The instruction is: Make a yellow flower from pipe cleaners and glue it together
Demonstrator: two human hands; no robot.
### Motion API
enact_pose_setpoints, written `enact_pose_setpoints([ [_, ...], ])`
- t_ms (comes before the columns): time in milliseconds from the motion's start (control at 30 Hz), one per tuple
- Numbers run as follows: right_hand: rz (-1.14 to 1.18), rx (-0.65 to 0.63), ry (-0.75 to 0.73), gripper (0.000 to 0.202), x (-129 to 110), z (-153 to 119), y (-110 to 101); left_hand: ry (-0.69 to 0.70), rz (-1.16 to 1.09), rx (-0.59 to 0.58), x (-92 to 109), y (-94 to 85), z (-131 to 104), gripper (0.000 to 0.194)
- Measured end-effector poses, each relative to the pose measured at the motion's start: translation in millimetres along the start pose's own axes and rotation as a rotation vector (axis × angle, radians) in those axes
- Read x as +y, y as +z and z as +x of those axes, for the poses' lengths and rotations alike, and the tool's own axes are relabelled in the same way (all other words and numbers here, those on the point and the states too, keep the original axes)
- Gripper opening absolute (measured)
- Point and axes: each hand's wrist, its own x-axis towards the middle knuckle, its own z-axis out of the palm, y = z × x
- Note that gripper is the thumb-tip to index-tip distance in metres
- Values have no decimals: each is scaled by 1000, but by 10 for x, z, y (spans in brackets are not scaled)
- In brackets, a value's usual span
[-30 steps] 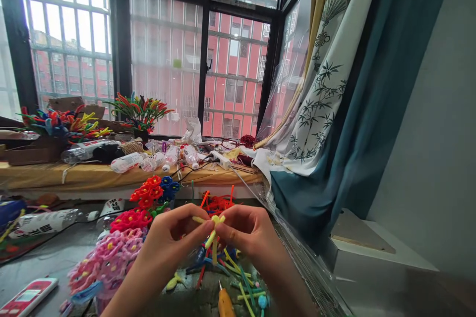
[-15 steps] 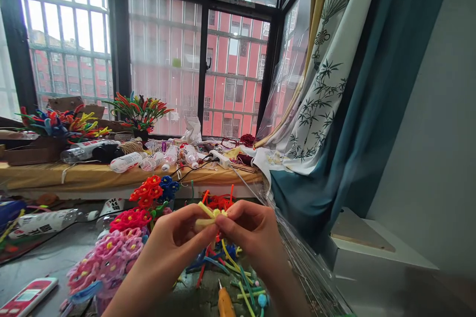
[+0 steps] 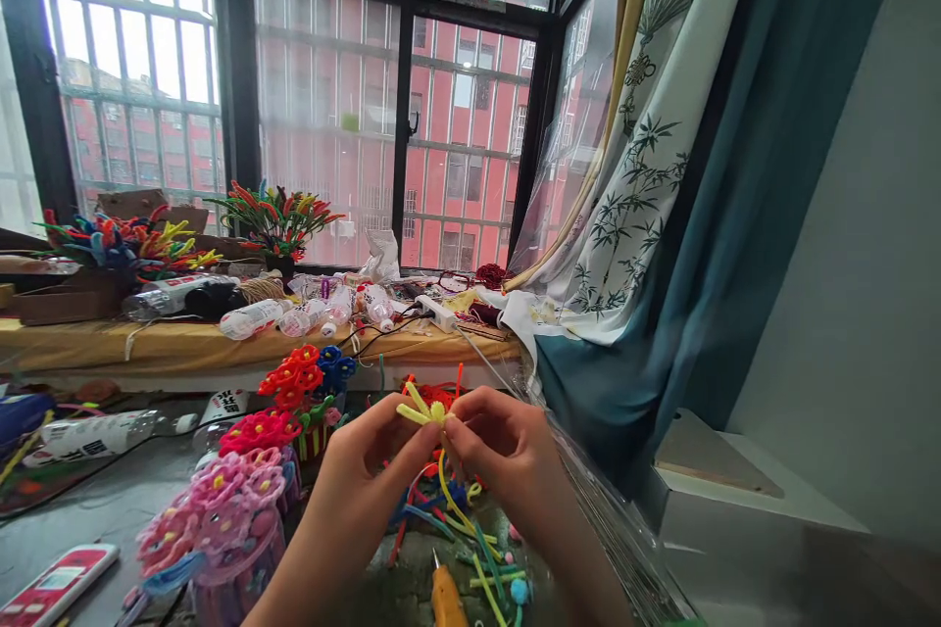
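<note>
My left hand [image 3: 378,456] and my right hand [image 3: 504,446] meet in front of me, both closed in a pinch. Between their fingertips is a pale yellow pipe cleaner [image 3: 416,413], with two short ends sticking out to the upper left and a small bunched part at the fingers. A longer yellow strand [image 3: 450,500] shows below the hands; whether it joins the held piece I cannot tell. Under the hands lie loose coloured pipe cleaners [image 3: 489,568] and an orange-handled pointed tool [image 3: 446,593].
Left of my hands stand pink pipe-cleaner flowers [image 3: 221,509], with red flowers [image 3: 294,374] and blue flowers [image 3: 336,370] behind. A red-and-white device [image 3: 59,583] lies at lower left. Plastic bottles [image 3: 254,318] and a power strip [image 3: 437,313] are on the window ledge.
The pale yellow ends have spread apart and turned between the fingertips. My left hand has shifted slightly right, its fingers less wrapped over the piece.
</note>
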Motion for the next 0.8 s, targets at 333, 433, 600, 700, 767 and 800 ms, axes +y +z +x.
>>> enact_pose_setpoints([
  [333, 163, 8, 114, 18, -21, 20, 39, 196, 190, 13, -135, -23, 19, 20],
  [433, 239, 32, 223, 17, -22, 35, 33, 270, 244, 31, -75, -3, 9, 17],
  [600, 332, 4, 298, 16, -2, 59, 0, 310, 248, 50, -83, 58, 27, 17],
  [700, 279, -4, 197, 20, 2, 65, -9, 263, 206, 61, -126, 51, 43, 16],
  [767, 201, -6, 130, 23, 4, 63, -21, 227, 175, 75, -120, 22, 44, 15],
  [800, 162, -3, 105, 24, 7, 61, -30, 210, 163, 88, -106, 5, 41, 14],
])
